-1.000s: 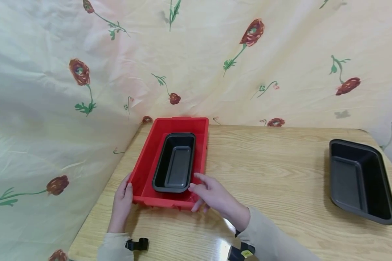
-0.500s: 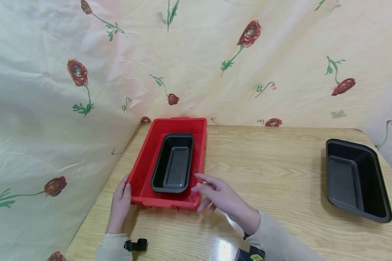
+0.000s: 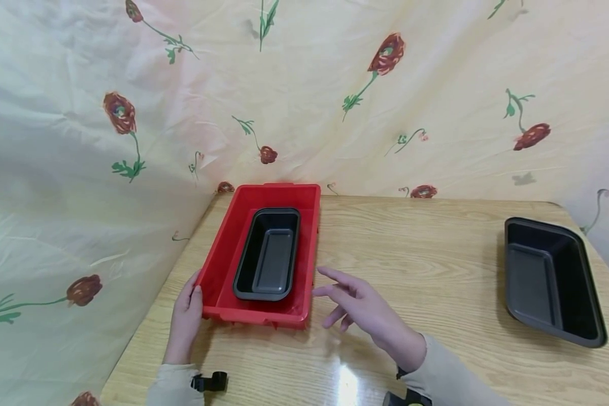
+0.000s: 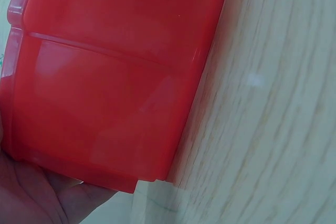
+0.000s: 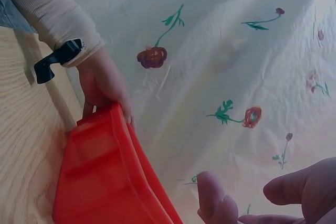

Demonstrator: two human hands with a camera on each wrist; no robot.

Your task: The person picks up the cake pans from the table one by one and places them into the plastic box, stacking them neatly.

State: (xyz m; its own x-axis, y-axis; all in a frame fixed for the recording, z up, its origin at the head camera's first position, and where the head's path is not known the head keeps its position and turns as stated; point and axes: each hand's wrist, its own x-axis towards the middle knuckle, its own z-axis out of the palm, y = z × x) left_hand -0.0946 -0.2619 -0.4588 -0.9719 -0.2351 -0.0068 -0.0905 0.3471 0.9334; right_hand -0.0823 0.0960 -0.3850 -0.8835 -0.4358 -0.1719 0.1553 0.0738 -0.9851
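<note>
A red plastic tray (image 3: 256, 317) stands at the left of the table, with a dark loaf pan (image 3: 273, 259) lying inside it. My left hand (image 3: 184, 316) grips the tray's near left corner, thumb on top of the rim and the other fingers around the outside. In the left wrist view the red tray wall (image 4: 110, 93) fills much of the picture, the hand (image 4: 31, 192) holding its lower edge. Just off the tray's right near corner, my right hand (image 3: 367, 310) has its fingers spread and holds nothing. The right wrist view shows these fingers (image 5: 210, 195) apart from the tray (image 5: 100, 171).
A second dark loaf pan (image 3: 530, 279) sits at the right side of the wooden table (image 3: 411, 248). Flower-patterned cloth (image 3: 304, 84) hangs behind and along the left edge. Each sleeve carries a black wrist mount (image 3: 210, 382).
My right hand has drawn away from the tray's right near corner, moving to the right. The left hand stays on the left corner, and the head view has shifted slightly.
</note>
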